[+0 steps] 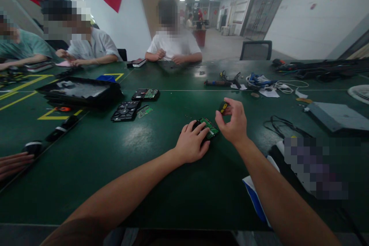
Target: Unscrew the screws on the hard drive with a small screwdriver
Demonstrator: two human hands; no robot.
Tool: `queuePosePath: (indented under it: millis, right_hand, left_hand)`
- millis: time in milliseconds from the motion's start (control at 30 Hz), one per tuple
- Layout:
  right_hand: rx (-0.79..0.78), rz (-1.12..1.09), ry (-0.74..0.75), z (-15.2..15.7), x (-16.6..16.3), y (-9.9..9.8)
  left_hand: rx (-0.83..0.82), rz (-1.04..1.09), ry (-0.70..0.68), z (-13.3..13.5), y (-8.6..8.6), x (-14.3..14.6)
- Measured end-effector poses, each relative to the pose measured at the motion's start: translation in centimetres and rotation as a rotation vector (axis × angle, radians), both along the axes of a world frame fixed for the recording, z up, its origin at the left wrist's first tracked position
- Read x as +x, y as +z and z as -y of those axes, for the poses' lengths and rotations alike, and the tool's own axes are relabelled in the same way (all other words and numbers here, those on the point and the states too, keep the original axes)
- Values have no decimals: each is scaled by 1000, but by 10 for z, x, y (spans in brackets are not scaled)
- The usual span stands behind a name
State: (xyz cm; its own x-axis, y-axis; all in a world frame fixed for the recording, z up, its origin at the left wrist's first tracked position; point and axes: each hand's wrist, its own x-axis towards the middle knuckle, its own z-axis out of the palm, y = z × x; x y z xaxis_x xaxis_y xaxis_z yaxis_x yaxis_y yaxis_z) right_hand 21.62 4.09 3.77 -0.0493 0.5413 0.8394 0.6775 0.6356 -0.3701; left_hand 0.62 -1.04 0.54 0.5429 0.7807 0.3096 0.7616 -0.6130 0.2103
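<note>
A hard drive (pixel 212 130) lies on the dark green table, its green circuit board facing up. My left hand (pixel 191 142) holds it from above, fingers spaced over the board and thumb by the near edge; part of the drive is hidden beneath. Just right of the drive and raised above the table, my right hand (pixel 234 121) pinches a small black-and-yellow screwdriver (pixel 223 107) between thumb and fingers. The screwdriver's tip cannot be made out. Tiny dark bits (pixel 188 116), too small to identify, lie beyond my left hand.
Two more hard drives (pixel 125 111) and a loose green circuit board (pixel 144 111) lie left of centre, near a black tray (pixel 77 88). Cables (pixel 262 80) are at the back right, a grey metal box (pixel 337 116) at right. Several people sit across the table; another hand (pixel 15 164) rests far left.
</note>
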Motion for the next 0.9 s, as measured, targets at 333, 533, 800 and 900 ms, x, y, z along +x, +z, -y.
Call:
queuePosePath:
  millis: [333, 533, 800, 900]
  right_hand:
    - [-6, -13, -48, -2, 0, -2]
    - [-25, -6, 0, 3, -2, 3]
    - [-9, -23, -43, -2, -2, -3]
    - [-7, 0, -40, 2, -1, 1]
  left_hand:
    - [0, 2, -5, 0, 0, 0]
    - [5, 7, -4, 0, -1, 1]
    - [-4, 9, -2, 0, 0, 0]
    - [-4, 1, -3, 0, 1, 0]
